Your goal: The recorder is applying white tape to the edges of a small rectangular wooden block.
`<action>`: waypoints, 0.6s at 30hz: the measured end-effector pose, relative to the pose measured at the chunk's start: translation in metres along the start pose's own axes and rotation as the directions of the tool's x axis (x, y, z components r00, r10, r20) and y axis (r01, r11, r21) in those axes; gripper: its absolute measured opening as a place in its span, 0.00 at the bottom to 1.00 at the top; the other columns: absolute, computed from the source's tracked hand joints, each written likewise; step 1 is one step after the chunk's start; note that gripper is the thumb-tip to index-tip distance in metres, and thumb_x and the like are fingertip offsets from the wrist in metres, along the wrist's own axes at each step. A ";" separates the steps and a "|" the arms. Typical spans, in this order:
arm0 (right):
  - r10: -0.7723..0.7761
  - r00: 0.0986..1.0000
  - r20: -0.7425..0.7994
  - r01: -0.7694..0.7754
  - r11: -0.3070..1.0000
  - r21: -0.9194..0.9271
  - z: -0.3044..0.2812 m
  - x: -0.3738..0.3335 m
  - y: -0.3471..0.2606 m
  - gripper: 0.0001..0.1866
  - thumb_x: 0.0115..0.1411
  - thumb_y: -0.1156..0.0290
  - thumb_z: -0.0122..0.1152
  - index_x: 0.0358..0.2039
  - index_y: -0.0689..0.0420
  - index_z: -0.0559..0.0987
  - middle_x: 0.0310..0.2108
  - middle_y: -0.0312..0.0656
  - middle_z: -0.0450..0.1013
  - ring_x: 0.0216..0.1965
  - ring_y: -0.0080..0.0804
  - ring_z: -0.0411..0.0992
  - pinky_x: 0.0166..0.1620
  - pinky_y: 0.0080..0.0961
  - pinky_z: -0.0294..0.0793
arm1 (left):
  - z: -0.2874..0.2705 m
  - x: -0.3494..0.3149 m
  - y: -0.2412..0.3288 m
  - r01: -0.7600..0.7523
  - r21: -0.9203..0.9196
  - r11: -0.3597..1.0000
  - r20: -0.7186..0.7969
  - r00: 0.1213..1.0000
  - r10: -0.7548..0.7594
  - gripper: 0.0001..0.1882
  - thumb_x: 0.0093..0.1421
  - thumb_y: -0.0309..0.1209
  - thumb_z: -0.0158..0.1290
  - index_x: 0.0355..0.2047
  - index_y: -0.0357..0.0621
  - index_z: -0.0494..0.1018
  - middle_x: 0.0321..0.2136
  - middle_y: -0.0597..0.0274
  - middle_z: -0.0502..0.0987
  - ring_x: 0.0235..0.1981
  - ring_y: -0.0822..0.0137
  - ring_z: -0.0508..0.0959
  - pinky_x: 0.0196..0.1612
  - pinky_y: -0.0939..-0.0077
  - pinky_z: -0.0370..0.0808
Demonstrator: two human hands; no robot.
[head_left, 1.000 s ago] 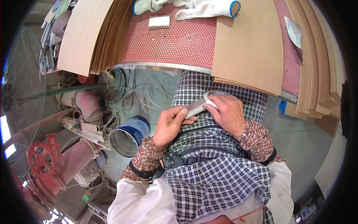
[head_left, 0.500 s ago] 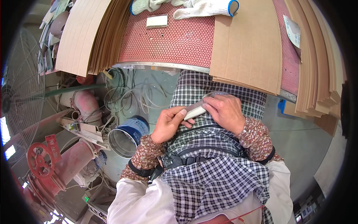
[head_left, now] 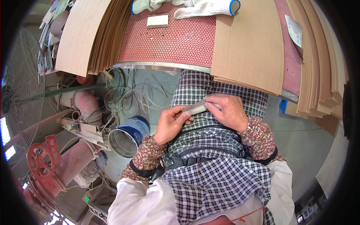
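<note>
Over my checked apron (head_left: 198, 137), both hands hold a narrow pale strip, shiny grey along its far side and whitish along its near side (head_left: 197, 108); I cannot make out its exact kind. My left hand (head_left: 171, 122) pinches its left end, thumb on top and fingers beneath. At the other end, my right hand (head_left: 228, 110) is closed on it, thumb and forefinger pressed together, and those fingers hide that end. Beyond my hands, a small white rectangular block (head_left: 157, 21) lies on the red mesh-patterned tabletop (head_left: 168, 47), near white knitted gloves with blue cuffs (head_left: 205, 9).
Cardboard sheets (head_left: 249, 48) overhang the table's front edge. More cardboard stands stacked at left (head_left: 82, 33) and right (head_left: 318, 56). On the floor to the left are a blue bucket (head_left: 137, 129), loose hoses (head_left: 129, 95), red pipework with a handwheel (head_left: 40, 161) and a large fan (head_left: 20, 93).
The strip is held a little flatter, its left end slightly higher. My left fingers have shifted along that end, and my right fingers have moved slightly. Both hands keep their hold.
</note>
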State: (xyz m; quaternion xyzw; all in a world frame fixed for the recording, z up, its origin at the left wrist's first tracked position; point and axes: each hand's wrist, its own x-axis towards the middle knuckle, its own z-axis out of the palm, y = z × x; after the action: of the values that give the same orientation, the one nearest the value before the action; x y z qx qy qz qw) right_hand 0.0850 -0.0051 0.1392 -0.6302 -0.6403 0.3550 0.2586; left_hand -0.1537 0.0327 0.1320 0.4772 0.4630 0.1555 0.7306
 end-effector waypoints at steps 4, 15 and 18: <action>-0.043 0.999 0.027 0.041 0.998 0.055 -0.004 -0.001 -0.002 0.10 0.63 0.64 0.61 0.37 0.56 0.85 0.30 0.43 0.81 0.30 0.43 0.79 0.32 0.36 0.76 | -0.002 -0.001 -0.001 -0.011 -0.029 1.000 -0.028 1.000 0.010 0.12 0.71 0.28 0.52 0.48 0.31 0.77 0.29 0.64 0.81 0.28 0.79 0.76 0.32 0.84 0.74; -0.219 0.961 0.170 0.178 0.957 0.229 -0.020 -0.009 -0.003 0.14 0.63 0.69 0.62 0.48 0.56 0.82 0.34 0.41 0.79 0.36 0.38 0.76 0.45 0.36 0.70 | -0.011 0.005 -0.006 0.077 -0.365 0.928 0.177 0.984 -0.012 0.18 0.73 0.40 0.48 0.45 0.34 0.75 0.21 0.68 0.72 0.21 0.76 0.69 0.27 0.82 0.69; -0.244 0.953 0.181 0.185 0.939 0.289 -0.019 -0.011 -0.005 0.16 0.63 0.70 0.62 0.51 0.57 0.80 0.35 0.40 0.79 0.37 0.37 0.76 0.50 0.35 0.67 | -0.008 0.004 -0.003 0.118 -0.458 0.881 0.270 0.963 0.011 0.18 0.73 0.42 0.49 0.43 0.36 0.74 0.20 0.68 0.71 0.20 0.77 0.68 0.26 0.82 0.67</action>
State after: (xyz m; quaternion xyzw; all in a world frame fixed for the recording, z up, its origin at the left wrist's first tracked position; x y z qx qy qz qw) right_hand 0.0974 -0.0138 0.1559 -0.4733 -0.6755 0.4738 0.3085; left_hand -0.1596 0.0382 0.1262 0.2895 0.3227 0.1775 0.8835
